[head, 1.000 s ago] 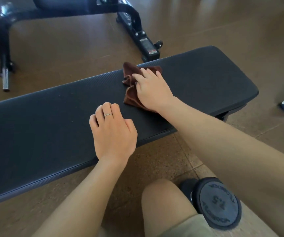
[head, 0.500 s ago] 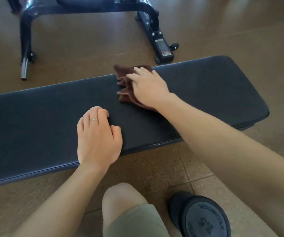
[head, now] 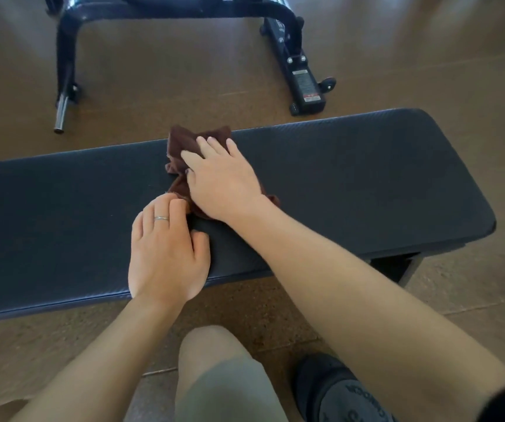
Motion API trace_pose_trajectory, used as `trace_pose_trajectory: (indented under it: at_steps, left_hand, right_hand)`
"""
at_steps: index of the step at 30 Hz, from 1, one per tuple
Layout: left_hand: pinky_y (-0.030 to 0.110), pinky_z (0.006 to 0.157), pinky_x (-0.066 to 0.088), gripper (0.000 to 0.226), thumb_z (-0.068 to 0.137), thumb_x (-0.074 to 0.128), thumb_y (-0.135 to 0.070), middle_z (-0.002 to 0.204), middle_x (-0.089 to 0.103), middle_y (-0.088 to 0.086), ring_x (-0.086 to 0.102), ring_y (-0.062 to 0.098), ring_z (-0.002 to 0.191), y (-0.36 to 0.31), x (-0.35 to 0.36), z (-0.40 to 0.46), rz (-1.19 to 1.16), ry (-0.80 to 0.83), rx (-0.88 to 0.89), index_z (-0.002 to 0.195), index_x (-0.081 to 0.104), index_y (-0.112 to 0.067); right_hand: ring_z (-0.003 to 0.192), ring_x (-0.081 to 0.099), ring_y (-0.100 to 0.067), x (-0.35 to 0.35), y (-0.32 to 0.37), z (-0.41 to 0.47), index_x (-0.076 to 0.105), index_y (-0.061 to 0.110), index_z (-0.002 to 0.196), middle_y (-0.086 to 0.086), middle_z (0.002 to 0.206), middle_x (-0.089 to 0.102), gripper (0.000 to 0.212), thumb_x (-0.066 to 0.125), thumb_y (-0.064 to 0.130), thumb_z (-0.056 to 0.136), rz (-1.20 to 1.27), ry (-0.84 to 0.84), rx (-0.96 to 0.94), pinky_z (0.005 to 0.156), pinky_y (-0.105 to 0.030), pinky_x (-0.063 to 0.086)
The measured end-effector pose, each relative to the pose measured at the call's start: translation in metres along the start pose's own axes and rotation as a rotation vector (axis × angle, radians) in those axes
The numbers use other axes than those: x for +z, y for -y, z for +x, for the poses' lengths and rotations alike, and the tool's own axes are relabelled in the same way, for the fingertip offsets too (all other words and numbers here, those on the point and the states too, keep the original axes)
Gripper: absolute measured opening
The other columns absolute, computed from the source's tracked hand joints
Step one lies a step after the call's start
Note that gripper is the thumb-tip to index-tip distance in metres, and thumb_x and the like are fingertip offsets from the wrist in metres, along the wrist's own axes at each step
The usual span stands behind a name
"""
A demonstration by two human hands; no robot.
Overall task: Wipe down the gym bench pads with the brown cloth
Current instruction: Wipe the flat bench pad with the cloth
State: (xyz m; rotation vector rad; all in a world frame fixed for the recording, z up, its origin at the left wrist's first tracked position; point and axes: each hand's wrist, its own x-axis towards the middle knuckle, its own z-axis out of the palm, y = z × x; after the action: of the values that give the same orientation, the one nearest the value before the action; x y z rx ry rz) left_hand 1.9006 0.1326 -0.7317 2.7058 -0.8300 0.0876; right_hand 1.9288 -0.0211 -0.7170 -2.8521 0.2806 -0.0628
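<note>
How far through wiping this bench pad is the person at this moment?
Mid-job. No wiped area can be told from an unwiped one, so nothing shows as finished. In hand: the right hand presses the brown cloth flat on the middle of the bench pad, near its far edge, while the left hand rests on the pad and touches the cloth's near corner. Left: probably the pad's two ends.

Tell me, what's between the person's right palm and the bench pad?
In the head view, the brown cloth lies bunched under the right hand, which presses it flat-fingered onto the bench pad. The left hand touches the cloth's near edge.
</note>
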Motion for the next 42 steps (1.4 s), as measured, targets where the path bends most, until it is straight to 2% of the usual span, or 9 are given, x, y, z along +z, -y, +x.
trace_pose_trajectory:
  at_steps: [3, 6, 8, 13, 17, 26, 29, 34, 42]
  left_hand:
    - [0.047, 0.114, 0.033, 0.029, 0.091, 0.038, -0.026, 0.126, 0.051, 0.006, 0.045, 0.029, 0.121, 0.0, 0.0, 0.0, -0.017, -0.004, -0.003, 0.113, 0.051, -0.013]
    - [0.047, 0.113, 0.034, 0.028, 0.09, 0.037, -0.026, 0.125, 0.051, 0.005, 0.047, 0.029, 0.12, -0.002, -0.001, 0.0, -0.019, -0.016, -0.012, 0.111, 0.05, -0.013]
    - [0.048, 0.113, 0.035, 0.029, 0.09, 0.036, -0.027, 0.124, 0.052, 0.006, 0.048, 0.03, 0.119, -0.004, 0.0, 0.0, -0.015, -0.025, -0.01, 0.111, 0.05, -0.013]
    - [0.048, 0.111, 0.035, 0.031, 0.09, 0.037, -0.026, 0.123, 0.053, 0.009, 0.047, 0.032, 0.118, -0.001, 0.002, 0.0, 0.005, -0.038, 0.005, 0.111, 0.052, -0.009]
    - [0.048, 0.111, 0.035, 0.03, 0.09, 0.039, -0.025, 0.121, 0.053, 0.008, 0.047, 0.032, 0.118, -0.001, 0.001, 0.0, 0.004, -0.024, 0.013, 0.111, 0.052, -0.01]
    - [0.049, 0.111, 0.038, 0.037, 0.091, 0.033, -0.03, 0.125, 0.057, 0.011, 0.052, 0.033, 0.119, -0.002, 0.0, 0.001, -0.001, -0.028, 0.025, 0.113, 0.054, -0.009]
    - [0.049, 0.111, 0.038, 0.034, 0.091, 0.036, -0.027, 0.125, 0.056, 0.011, 0.051, 0.034, 0.119, -0.002, -0.001, 0.001, -0.003, -0.018, 0.02, 0.112, 0.054, -0.009]
    - [0.048, 0.115, 0.035, 0.027, 0.095, 0.042, -0.024, 0.13, 0.054, 0.011, 0.049, 0.033, 0.124, 0.004, -0.001, 0.0, 0.0, 0.011, 0.026, 0.117, 0.052, -0.01]
    - [0.048, 0.109, 0.038, 0.024, 0.1, 0.054, -0.02, 0.129, 0.057, 0.009, 0.052, 0.032, 0.123, 0.06, -0.043, -0.001, 0.045, 0.074, 0.107, 0.12, 0.061, -0.01]
  right_hand:
    - [0.154, 0.026, -0.024, -0.021, -0.064, -0.006, 0.049, 0.026, 0.149, -0.008, 0.165, 0.034, 0.05, 0.029, 0.038, 0.104, 0.017, -0.007, 0.145, 0.126, -0.044, 0.015]
    - [0.143, 0.04, -0.031, -0.051, -0.146, -0.015, 0.057, 0.018, 0.139, -0.014, 0.151, 0.049, 0.081, 0.009, 0.055, 0.087, -0.047, -0.074, 0.389, 0.12, -0.048, 0.026]
    - [0.143, 0.039, -0.034, -0.052, -0.162, -0.019, 0.057, 0.016, 0.138, -0.015, 0.15, 0.051, 0.061, 0.019, 0.042, 0.098, -0.092, -0.091, 0.473, 0.123, -0.055, 0.022]
    - [0.127, 0.051, -0.032, -0.018, -0.058, 0.009, 0.063, 0.02, 0.122, -0.011, 0.132, 0.061, 0.044, 0.035, 0.043, 0.097, -0.184, -0.074, 0.162, 0.112, -0.049, 0.03]
    - [0.153, 0.029, -0.027, -0.004, -0.011, 0.018, 0.049, 0.025, 0.149, -0.009, 0.163, 0.037, 0.044, 0.033, 0.028, 0.108, -0.04, 0.0, -0.009, 0.127, -0.047, 0.014]
    - [0.14, 0.043, -0.033, -0.049, -0.145, -0.037, 0.059, 0.017, 0.136, -0.015, 0.147, 0.053, 0.053, 0.026, 0.034, 0.099, -0.114, -0.114, 0.548, 0.121, -0.052, 0.025]
    - [0.119, 0.057, -0.037, -0.028, -0.075, -0.028, 0.068, 0.017, 0.117, -0.016, 0.125, 0.063, 0.055, 0.029, 0.046, 0.09, -0.182, -0.111, 0.334, 0.107, -0.049, 0.036]
    - [0.152, 0.033, -0.029, -0.008, 0.004, -0.045, 0.052, 0.022, 0.147, -0.011, 0.161, 0.041, 0.044, 0.036, 0.028, 0.107, -0.006, -0.028, 0.028, 0.127, -0.049, 0.018]
    - [0.154, 0.028, -0.032, -0.029, -0.083, -0.068, 0.046, 0.021, 0.152, -0.013, 0.164, 0.036, 0.049, 0.028, 0.031, 0.107, -0.074, -0.088, 0.445, 0.128, -0.051, 0.013]
